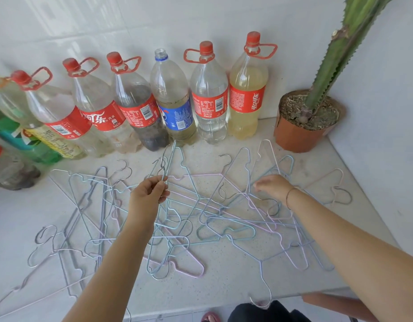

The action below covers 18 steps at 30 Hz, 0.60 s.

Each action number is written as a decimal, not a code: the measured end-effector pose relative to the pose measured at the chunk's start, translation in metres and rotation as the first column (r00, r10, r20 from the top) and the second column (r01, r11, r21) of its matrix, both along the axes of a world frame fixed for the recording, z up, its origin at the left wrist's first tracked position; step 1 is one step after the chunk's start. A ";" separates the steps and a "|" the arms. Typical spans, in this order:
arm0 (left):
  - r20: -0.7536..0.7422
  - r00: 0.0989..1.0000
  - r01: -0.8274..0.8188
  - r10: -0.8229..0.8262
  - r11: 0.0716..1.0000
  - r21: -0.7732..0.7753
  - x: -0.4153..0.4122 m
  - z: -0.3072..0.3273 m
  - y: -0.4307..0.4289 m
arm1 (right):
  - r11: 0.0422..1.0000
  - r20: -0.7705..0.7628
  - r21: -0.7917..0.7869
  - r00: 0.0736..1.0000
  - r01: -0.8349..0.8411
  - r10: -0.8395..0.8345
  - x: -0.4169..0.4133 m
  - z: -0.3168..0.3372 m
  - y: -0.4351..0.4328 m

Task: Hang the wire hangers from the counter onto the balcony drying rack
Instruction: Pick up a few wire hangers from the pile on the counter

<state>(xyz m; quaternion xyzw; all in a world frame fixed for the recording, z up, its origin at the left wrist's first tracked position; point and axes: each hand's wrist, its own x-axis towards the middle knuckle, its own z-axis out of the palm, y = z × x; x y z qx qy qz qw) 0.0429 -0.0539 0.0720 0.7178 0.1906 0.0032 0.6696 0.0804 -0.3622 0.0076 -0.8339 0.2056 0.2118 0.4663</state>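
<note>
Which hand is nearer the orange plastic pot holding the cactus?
Right. The right hand is over the pile of wire hangers, just front-left of the orange plastic pot; the left hand, pinching pale blue wire hangers, is farther left.

The left forearm (112,263) and right forearm (351,247) are bare. A thin dark bracelet (289,196) circles the wrist of the right hand (274,185). Below show a black garment (265,313) and a pinkish-red shoe toe (210,317).

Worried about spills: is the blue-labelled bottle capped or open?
Open. The blue-labelled bottle shows a bare threaded neck with only a blue ring; the Coca-Cola bottle beside it wears a red cap.
</note>
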 end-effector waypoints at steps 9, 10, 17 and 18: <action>-0.044 0.998 -0.035 0.034 0.999 -0.035 -0.024 -0.007 0.000 | 0.982 -0.065 -0.110 0.987 -0.152 0.146 0.011 -0.009 0.012; -0.045 0.998 -0.040 0.038 0.998 -0.040 -0.025 -0.006 -0.001 | 0.981 -0.064 -0.113 0.986 -0.158 0.152 0.010 -0.010 0.013; -0.051 0.998 -0.033 0.032 0.999 -0.019 -0.033 -0.010 0.006 | 0.991 0.054 -0.094 0.993 -0.100 0.106 0.013 -0.018 0.014; -0.052 0.998 -0.033 0.033 0.999 -0.016 -0.034 -0.010 0.007 | 0.994 0.086 -0.065 0.992 -0.085 0.091 0.014 -0.018 0.014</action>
